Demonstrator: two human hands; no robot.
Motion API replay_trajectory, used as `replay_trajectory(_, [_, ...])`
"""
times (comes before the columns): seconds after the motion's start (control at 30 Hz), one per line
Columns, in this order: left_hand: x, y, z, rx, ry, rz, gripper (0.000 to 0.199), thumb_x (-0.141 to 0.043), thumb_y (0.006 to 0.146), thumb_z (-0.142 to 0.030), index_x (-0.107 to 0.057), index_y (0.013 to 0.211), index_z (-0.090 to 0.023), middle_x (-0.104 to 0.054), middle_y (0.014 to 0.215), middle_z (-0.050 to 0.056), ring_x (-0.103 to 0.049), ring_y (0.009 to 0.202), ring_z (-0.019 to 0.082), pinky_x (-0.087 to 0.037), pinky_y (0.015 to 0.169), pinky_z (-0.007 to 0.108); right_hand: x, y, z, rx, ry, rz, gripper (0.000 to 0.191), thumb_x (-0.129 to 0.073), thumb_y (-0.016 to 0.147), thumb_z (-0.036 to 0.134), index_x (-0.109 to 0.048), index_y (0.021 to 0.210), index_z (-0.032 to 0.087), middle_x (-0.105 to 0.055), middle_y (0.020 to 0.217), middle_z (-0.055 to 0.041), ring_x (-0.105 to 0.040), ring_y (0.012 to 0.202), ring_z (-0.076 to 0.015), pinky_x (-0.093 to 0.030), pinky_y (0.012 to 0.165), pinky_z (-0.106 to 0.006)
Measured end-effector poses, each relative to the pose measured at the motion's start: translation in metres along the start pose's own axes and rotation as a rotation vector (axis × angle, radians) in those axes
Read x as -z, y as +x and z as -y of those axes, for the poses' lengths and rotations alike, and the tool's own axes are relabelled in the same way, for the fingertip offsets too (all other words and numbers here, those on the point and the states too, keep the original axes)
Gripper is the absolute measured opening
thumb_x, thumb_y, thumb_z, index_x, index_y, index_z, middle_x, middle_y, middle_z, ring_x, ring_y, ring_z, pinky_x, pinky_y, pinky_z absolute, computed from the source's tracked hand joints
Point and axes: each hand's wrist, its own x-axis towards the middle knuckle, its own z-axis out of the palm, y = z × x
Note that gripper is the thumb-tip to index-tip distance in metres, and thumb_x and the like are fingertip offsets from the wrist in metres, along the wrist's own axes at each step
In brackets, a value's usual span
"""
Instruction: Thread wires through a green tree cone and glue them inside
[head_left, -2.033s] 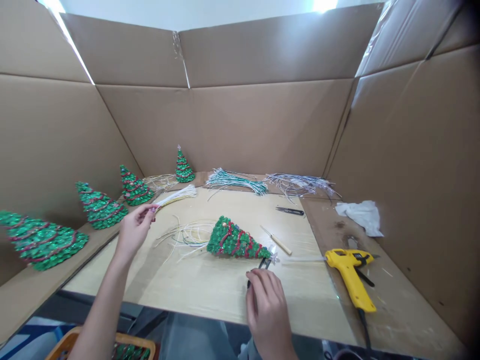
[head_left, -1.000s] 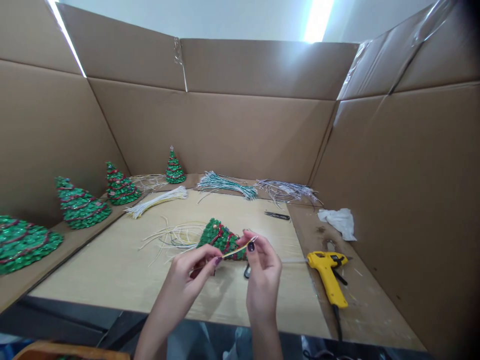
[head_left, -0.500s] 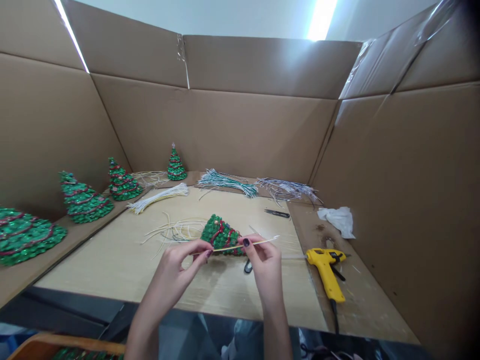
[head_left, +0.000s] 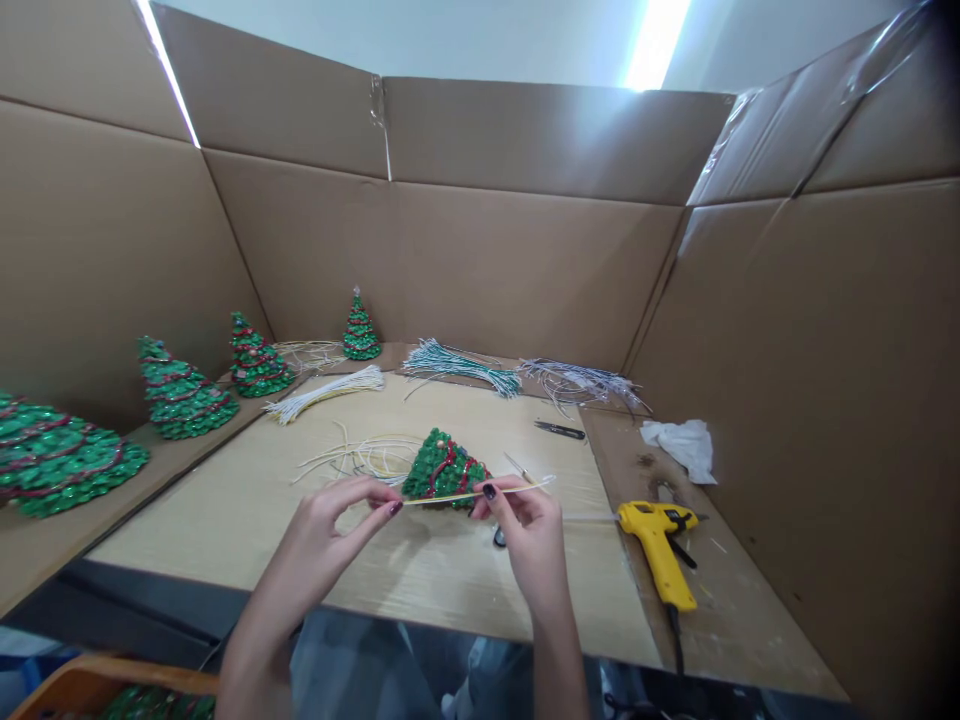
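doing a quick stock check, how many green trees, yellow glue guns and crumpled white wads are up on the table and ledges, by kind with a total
Green trees: 5
Yellow glue guns: 1
White wads: 1
Total: 7

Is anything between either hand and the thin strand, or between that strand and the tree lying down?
Nothing visible: the left hand and right hand both pinch the strand directly, and it crosses in front of the tree in view. The right hand hides the tree's narrow end.
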Motion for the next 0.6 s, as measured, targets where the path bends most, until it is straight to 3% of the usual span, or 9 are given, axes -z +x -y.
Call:
replay_trajectory(0.13, [-0.013, 0.008, 0.016, 0.032, 0.001, -0.074, 0.031, -0.057, 0.090, -0.049, -0.071, 0.104, -0.025, -0.074, 0.113, 0.008, -0.066, 0.110, 0.028, -0.051, 0.097, 0.039, -0.001, 0.002, -0.006, -0.011, 0.136, -0.174, 0.033, -0.066, 0.088, 0.049, -0.068, 0.080, 0.017, -0.073, 0.068, -0.0039, -0.069, 0.060, -0.0163, -0.057, 0.060, -0.029])
replay_trajectory(0.27, [-0.034, 0.013, 0.035, 0.060, -0.048, 0.053, 0.035, -0.054, 0.092, -0.044, -0.068, 0.115, -0.023, -0.071, 0.124, 0.010, -0.064, 0.118, 0.028, -0.048, 0.104, 0.042, 0.004, 0.005, -0.014, -0.060, 0.290, -0.325, 0.037, -0.064, 0.088, 0.053, -0.068, 0.090, 0.016, -0.075, 0.075, -0.0068, -0.071, 0.065, -0.0176, -0.058, 0.062, -0.030])
replay_trajectory(0.4, [-0.049, 0.017, 0.043, 0.105, -0.074, 0.093, 0.035, -0.058, 0.089, -0.043, -0.070, 0.112, -0.020, -0.071, 0.123, 0.012, -0.064, 0.118, 0.030, -0.047, 0.104, 0.042, 0.010, 0.007, -0.015, -0.094, 0.404, -0.389, 0.032, -0.073, 0.082, 0.045, -0.067, 0.094, 0.016, -0.077, 0.085, -0.0071, -0.072, 0.072, -0.0165, -0.058, 0.066, -0.028])
replay_trajectory(0.6, [-0.053, 0.022, 0.040, 0.067, -0.104, 0.090, 0.028, -0.056, 0.091, -0.042, -0.070, 0.100, -0.019, -0.072, 0.114, 0.010, -0.065, 0.109, 0.028, -0.047, 0.098, 0.039, 0.013, 0.007, -0.011, -0.074, 0.465, -0.398, 0.028, -0.084, 0.070, 0.029, -0.059, 0.083, 0.022, -0.068, 0.072, 0.0058, -0.065, 0.066, -0.0090, -0.054, 0.066, -0.020])
